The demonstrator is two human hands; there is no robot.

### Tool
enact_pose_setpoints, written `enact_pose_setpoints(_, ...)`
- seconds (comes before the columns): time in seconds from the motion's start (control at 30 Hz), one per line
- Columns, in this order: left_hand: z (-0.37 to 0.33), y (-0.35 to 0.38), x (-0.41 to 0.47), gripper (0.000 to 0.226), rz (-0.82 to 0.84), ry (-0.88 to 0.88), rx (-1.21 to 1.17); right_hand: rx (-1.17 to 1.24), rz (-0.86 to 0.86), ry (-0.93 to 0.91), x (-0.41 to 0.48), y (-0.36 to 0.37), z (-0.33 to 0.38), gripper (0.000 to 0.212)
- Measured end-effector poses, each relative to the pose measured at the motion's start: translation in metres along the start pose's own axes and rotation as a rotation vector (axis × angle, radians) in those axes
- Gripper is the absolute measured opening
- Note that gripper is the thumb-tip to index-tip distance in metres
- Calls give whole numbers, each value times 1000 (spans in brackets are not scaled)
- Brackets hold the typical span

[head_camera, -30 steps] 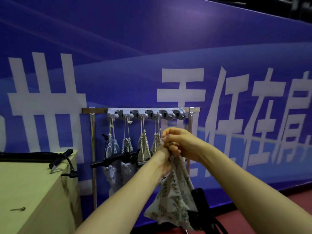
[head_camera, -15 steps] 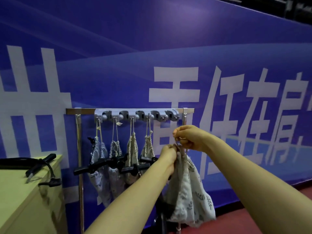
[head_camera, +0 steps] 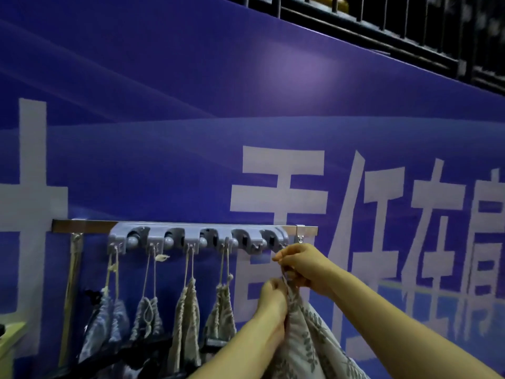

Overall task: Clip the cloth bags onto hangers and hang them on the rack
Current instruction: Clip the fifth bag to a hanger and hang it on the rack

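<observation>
A pale cloth bag with a leaf print hangs between my hands, below the right end of the grey hook rack. My left hand grips the bag's gathered neck. My right hand pinches the bag's drawstring just under the rack's rightmost hook. Several other cloth bags hang by their strings from the hooks to the left, with black hangers clipped at their lower parts.
The rack sits on a metal rail with thin uprights, against a blue banner wall with white characters. A green tabletop corner shows at the far left. Dark railings run along the top right.
The view has tilted up and shifted, so the rack sits lower and farther right. Both hands rose with the leaf-print bag, bringing the right hand up to the rightmost hook.
</observation>
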State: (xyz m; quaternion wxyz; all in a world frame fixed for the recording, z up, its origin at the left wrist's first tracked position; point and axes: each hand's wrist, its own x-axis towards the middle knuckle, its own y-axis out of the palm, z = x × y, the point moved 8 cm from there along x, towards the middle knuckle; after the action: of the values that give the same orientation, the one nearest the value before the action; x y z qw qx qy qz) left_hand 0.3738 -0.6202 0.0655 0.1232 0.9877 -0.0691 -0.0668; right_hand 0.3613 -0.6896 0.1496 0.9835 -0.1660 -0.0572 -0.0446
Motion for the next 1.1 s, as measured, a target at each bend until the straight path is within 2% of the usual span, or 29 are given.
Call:
enact_pose_setpoints(0.1, -17, -10, 19, 20, -11, 94, 33, -6, 1, -23, 21, 3, 11, 23)
enact_pose_setpoints(0.3, -20, -45, 48, 13, -75, 131, 17, 6, 24, -66, 49, 21, 19, 17)
enact_pose_setpoints(0.6, -51, -80, 84, 25, -258, 363, 173, -180, -284, -246, 85, 18, 22, 18)
enact_pose_setpoints(0.8, -53, -77, 98, 26, -264, 372, 213, -176, -347, -281, 105, 22, 16, 18)
enact_pose_setpoints(0.93, -45, -73, 106, 26, -279, 350, 232, -172, -362, -245, 115, 14, 4, 22)
enact_pose_setpoints(1.0, -40, -73, 106, 26, -295, 345, 290, -101, -287, -153, 120, 13, -13, 25)
enact_pose_setpoints(1.1, -29, -75, 109, 24, -259, 339, 297, 33, -200, -68, 119, 20, -33, 15)
